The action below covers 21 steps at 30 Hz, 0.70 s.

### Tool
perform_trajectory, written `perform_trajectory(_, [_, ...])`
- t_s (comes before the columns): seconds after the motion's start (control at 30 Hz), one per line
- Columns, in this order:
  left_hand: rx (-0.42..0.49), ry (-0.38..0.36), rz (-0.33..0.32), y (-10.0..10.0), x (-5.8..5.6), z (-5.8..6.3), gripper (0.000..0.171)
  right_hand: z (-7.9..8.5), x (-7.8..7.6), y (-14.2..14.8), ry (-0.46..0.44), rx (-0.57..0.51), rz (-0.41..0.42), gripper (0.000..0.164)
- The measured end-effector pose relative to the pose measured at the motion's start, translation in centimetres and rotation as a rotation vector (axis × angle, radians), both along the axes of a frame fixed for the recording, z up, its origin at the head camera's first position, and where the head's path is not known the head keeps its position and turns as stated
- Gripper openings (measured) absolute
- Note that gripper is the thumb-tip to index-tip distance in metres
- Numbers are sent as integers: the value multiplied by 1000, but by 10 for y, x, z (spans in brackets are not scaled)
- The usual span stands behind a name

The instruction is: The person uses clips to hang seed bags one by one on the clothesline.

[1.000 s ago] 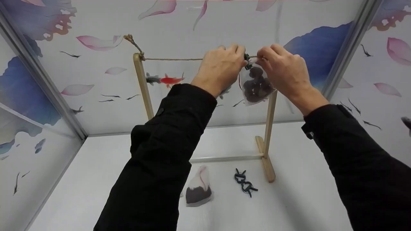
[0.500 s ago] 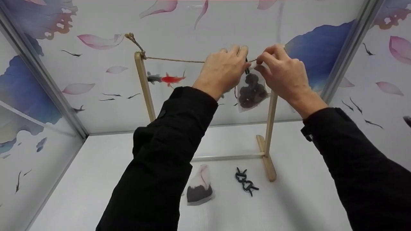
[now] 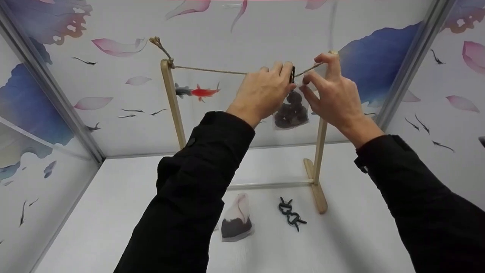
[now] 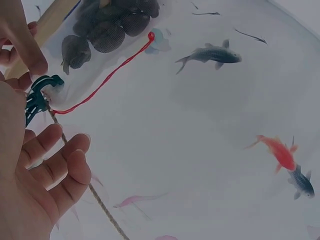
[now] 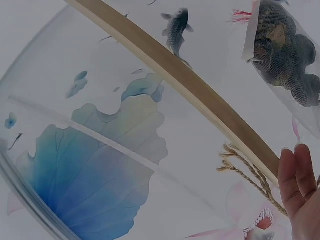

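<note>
My left hand [image 3: 261, 91] grips a dark green clip [image 4: 42, 92] at the twine line [image 3: 212, 70]. A sheer mesh bag [image 3: 291, 113] of dark rounded lumps hangs below the clip; in the left wrist view, its red drawstring [image 4: 105, 80] trails free. Just right of the bag's top is my right hand [image 3: 339, 96], index finger raised, with thumb and another fingertip parted close to the mesh. Only two fingers [image 5: 302, 175] of that hand and part of its palm show in the right wrist view, near the wooden post [image 5: 200, 90].
The twine runs between two wooden posts [image 3: 172, 98] of a stand. On the white table [image 3: 273, 250] lie a second mesh bag [image 3: 237, 227] with dark contents and linked dark clips [image 3: 291, 214]. Printed panels [image 3: 129, 102] surround the stand.
The bag has swung left and down and now hangs straight. My right fingers have spread, lifting off its top, while the left hand stays by the clip. The twine sags more.
</note>
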<state>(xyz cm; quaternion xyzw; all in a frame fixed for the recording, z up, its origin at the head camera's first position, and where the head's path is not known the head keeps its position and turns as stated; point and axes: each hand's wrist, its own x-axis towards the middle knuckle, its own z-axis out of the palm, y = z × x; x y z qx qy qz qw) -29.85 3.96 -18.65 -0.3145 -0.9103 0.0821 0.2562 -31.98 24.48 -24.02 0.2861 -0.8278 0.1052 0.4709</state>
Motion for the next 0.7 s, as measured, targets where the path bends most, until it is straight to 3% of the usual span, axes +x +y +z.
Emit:
perform_trajectory(0.23, [20, 42, -24, -6, -1, -13, 51, -7, 1, -1, -10, 1, 27, 12])
perform_trajectory(0.5, [42, -6, -44, -12, -2, -24, 41, -19, 2, 2, -63, -7, 41, 16])
perform_trajectory(0.7, [85, -33, -54, -18, -1, -42, 50, -31, 6, 5, -81, -27, 35, 18])
